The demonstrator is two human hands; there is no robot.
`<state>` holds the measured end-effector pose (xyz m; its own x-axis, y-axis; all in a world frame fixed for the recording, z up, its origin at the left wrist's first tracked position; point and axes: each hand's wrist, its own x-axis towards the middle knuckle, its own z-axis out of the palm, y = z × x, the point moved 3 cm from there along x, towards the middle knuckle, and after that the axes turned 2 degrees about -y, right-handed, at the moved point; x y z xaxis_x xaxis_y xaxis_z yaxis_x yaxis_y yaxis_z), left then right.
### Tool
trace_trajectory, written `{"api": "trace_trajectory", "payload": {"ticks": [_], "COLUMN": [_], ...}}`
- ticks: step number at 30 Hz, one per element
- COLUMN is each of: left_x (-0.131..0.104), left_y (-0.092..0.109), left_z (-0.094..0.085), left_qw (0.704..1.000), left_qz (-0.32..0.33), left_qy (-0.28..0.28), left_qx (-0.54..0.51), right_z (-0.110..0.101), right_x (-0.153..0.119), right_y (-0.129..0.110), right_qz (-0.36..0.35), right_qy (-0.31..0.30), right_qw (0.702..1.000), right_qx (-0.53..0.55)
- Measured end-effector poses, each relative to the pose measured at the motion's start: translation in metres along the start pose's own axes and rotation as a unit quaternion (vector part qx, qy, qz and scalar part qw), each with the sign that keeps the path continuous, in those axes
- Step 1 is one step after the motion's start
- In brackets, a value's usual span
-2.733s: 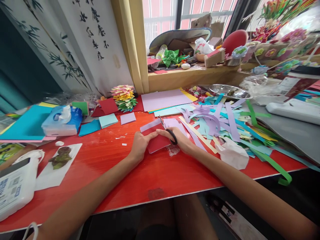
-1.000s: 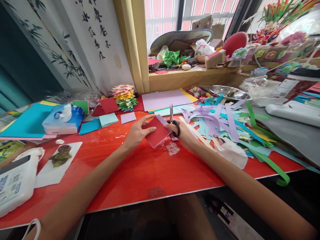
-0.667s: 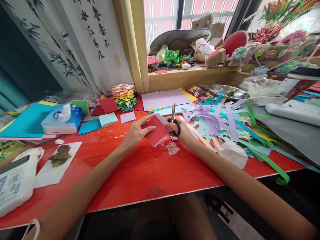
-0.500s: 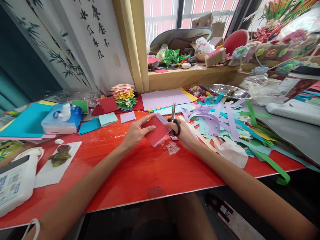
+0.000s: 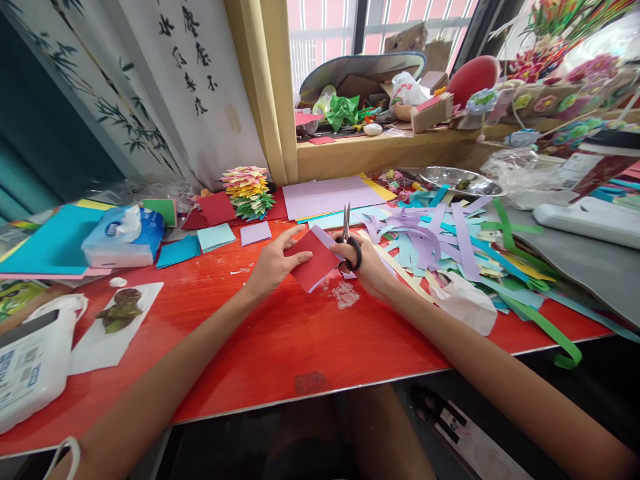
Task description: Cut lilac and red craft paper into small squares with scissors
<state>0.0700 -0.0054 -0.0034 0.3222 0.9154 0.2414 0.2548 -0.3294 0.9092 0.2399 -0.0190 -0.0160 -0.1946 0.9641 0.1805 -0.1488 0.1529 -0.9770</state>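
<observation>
Above the middle of the red table (image 5: 280,353), my left hand (image 5: 273,263) grips a red paper square (image 5: 315,263) by its left side, thumb on top. A lilac edge of paper shows along the red square's upper right and lower sides. My right hand (image 5: 373,267) is closed around black-handled scissors (image 5: 354,253), their blades pointing up and away from me. The right fingertips also touch the right corner of the red paper. Behind my left hand lie a lilac paper square (image 5: 255,233), a pale-blue stack (image 5: 216,237) and a darker blue stack (image 5: 179,252).
A heap of coloured paper strips (image 5: 465,240) and a crumpled tissue (image 5: 465,303) lie to the right. A folded-paper tower (image 5: 247,193), lilac sheets (image 5: 330,198) and a metal dish (image 5: 460,181) stand at the back. A tissue pack (image 5: 123,237) sits left.
Almost nothing differs. The left fingers have shifted slightly on the red paper; both hands keep their hold in the same spot.
</observation>
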Motion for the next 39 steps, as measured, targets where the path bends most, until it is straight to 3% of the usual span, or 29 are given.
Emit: {"api": "trace_trajectory", "payload": {"ticks": [6,11,14,17,20,22,25,28,31,33,35,37,39], "left_x": [0.0,-0.001,-0.003,-0.004,0.001,0.005,0.011,0.014,0.016,0.016,0.015,0.013,0.012], "left_y": [0.0,0.0,-0.001,-0.004,-0.007,-0.012,-0.023,-0.033,-0.038,-0.038,-0.038,-0.037,-0.037], "left_z": [0.0,0.002,0.009,0.011,0.002,-0.008,-0.023,-0.03,-0.028,-0.024,-0.02,-0.016,-0.012], "left_qw": [1.0,0.987,0.978,0.986,0.996,0.998,0.988,0.983,0.989,0.994,0.996,0.997,0.998], "left_qz": [-0.004,-0.035,-0.07,-0.088,-0.045,-0.011,0.004,0.001,-0.001,-0.002,-0.001,0.004,0.007], "left_qy": [0.023,0.067,0.052,0.044,0.051,0.069,0.117,0.125,0.102,0.078,0.058,0.042,0.014], "left_qx": [-0.013,-0.139,-0.192,-0.137,-0.05,0.011,0.1,0.131,0.107,0.081,0.066,0.06,0.057], "right_z": [0.002,-0.001,-0.005,-0.005,-0.006,-0.014,-0.032,-0.049,-0.056,-0.051,-0.038,-0.022,-0.007], "right_x": [0.0,0.001,0.001,0.0,0.003,0.006,0.01,0.012,0.012,0.012,0.011,0.011,0.011], "right_y": [-0.004,-0.004,-0.002,0.001,0.002,0.003,0.002,0.001,-0.002,-0.008,-0.009,-0.003,0.006], "right_qz": [0.012,-0.05,-0.082,-0.08,-0.053,-0.025,-0.005,0.016,0.012,-0.049,-0.097,-0.094,-0.076], "right_qy": [-0.021,0.023,0.069,0.067,0.046,0.078,0.144,0.145,0.135,0.136,0.107,0.039,-0.02], "right_qw": [0.999,0.998,0.994,0.994,0.985,0.954,0.877,0.818,0.784,0.8,0.866,0.941,0.976], "right_qx": [-0.044,-0.025,0.008,-0.024,-0.158,-0.29,-0.459,-0.556,-0.606,-0.583,-0.479,-0.323,-0.201]}}
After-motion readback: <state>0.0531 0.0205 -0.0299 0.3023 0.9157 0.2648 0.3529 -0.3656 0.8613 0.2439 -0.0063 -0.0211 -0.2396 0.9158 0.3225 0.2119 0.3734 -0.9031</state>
